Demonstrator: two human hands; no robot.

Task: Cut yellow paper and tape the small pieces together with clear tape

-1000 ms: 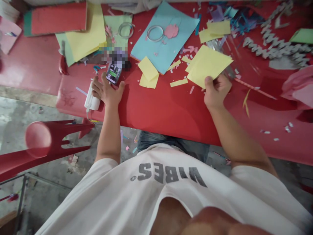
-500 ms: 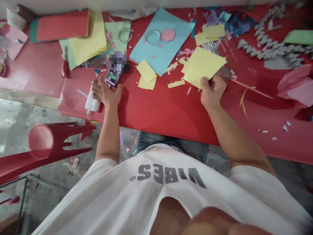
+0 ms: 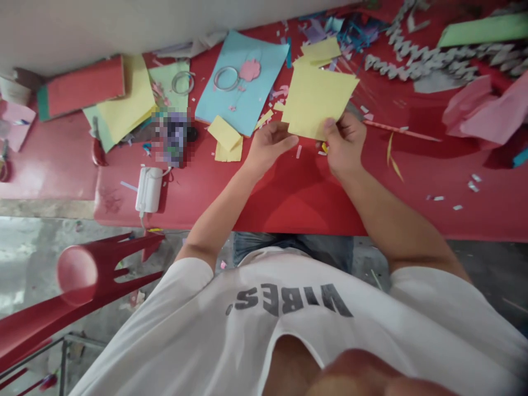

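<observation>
Left hand [image 3: 268, 144]: came off the red table's [image 3: 289, 192] near left edge, pinched the square yellow paper sheet [image 3: 317, 99]
Right hand [image 3: 344, 143]: clasped its lower edge
Sheet: held two-handed above the table's middle

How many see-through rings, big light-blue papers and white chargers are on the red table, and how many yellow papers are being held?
Clear rings: 2
Big light-blue sheet: 1
White charger: 1
Yellow sheet held by the right hand: 1
Total: 5
</observation>
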